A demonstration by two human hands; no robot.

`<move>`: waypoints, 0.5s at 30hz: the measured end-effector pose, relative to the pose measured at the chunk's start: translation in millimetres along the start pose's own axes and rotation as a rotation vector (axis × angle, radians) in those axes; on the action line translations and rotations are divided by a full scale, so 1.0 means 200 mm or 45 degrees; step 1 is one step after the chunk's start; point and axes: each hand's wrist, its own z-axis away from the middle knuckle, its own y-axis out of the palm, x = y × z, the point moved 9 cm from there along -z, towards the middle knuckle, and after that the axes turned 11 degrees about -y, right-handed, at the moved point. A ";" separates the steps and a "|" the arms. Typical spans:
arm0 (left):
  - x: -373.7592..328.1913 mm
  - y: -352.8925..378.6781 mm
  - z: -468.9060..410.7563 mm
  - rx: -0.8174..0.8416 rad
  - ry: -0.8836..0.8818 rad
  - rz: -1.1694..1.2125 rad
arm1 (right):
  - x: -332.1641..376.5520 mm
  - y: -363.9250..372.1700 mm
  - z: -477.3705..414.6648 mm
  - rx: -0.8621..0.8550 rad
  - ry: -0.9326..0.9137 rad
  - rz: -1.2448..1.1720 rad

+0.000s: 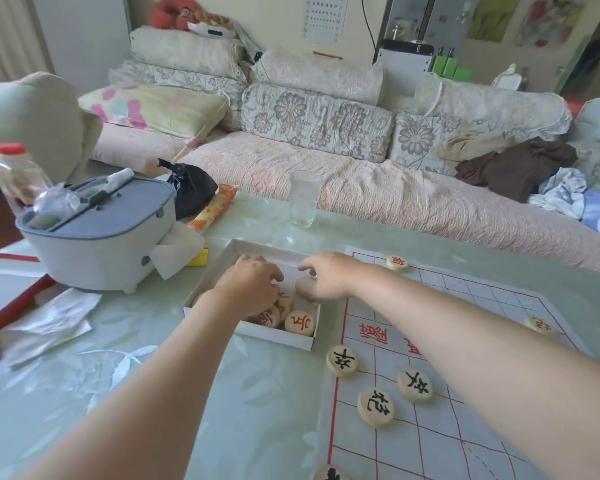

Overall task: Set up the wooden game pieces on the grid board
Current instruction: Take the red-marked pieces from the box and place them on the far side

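Xiangqi pieces [300, 322] sat in the box [278, 336]; left hand [250, 285] and right hand [329, 277] reached in, grasp unclear; next, carry one to the board [430, 441].

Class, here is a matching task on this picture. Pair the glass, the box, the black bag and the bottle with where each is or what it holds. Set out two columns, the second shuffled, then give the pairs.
Column one
1. glass
2. box
3. black bag
4. bottle

Column two
a. far left, red cap on
b. holds red-marked pieces
c. stands upright beyond the box
d. next to the orange packet

Pairs: 1-c, 2-b, 3-d, 4-a
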 end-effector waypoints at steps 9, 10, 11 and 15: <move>-0.04 -0.02 0.01 0.074 0.029 0.321 | 0.07 -0.01 -0.02 -0.055 0.002 -0.272; -0.04 -0.03 0.01 0.075 0.040 0.390 | 0.07 -0.02 -0.02 -0.064 0.028 -0.339; -0.05 -0.04 0.02 0.072 0.053 0.443 | 0.06 -0.02 -0.01 -0.060 0.067 -0.399; -0.06 -0.07 0.04 0.066 0.073 0.625 | 0.01 0.02 0.02 -0.035 0.203 -0.725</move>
